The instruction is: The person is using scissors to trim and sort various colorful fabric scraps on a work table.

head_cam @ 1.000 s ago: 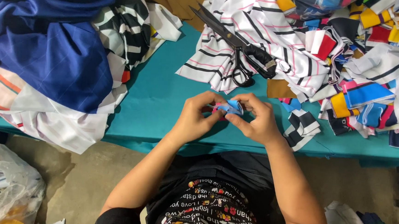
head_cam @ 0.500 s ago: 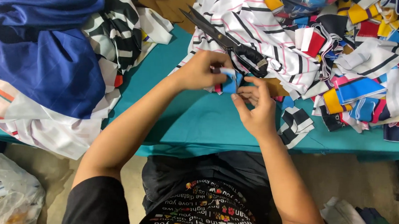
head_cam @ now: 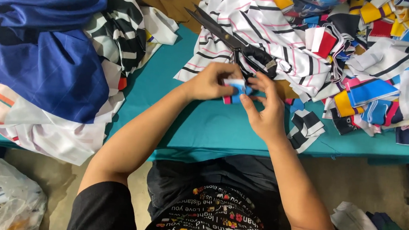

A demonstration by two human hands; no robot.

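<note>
— So, nearest the camera, what is seen below the teal table [head_cam: 203, 129]?

— A dark printed shirt is seen at the bottom edge, and a clear plastic bag [head_cam: 5, 197] lies on the floor to the left of the table, stuffed with what looks like pale cloth. More cloth [head_cam: 368, 229] is heaped on the floor to the right, not held in anything.

— And what is held over the table?

— A small folded cloth piece [head_cam: 236, 89], blue with a pink edge and a white strip, is pinched between both hands just above the table's far-middle part. The left hand [head_cam: 211, 82] is closed around its left side, and the fingers of the right hand [head_cam: 261, 109] are narrowed onto its right edge. It seems to be held that way so that the fold is kept flat and tight.

— What is found beyond the hands?

— Black-handled scissors [head_cam: 237, 43] are laid on a white striped fabric [head_cam: 266, 33], just behind the hands, probably kept within easy reach. Further right on the table, a loose heap of coloured scraps [head_cam: 382, 78] is spread, and a black-and-white striped scrap [head_cam: 305, 128] lies near the right wrist.

— And on the table's left?

— A large blue garment [head_cam: 42, 57] is piled over striped and white cloth, overhanging the table's edge.
</note>
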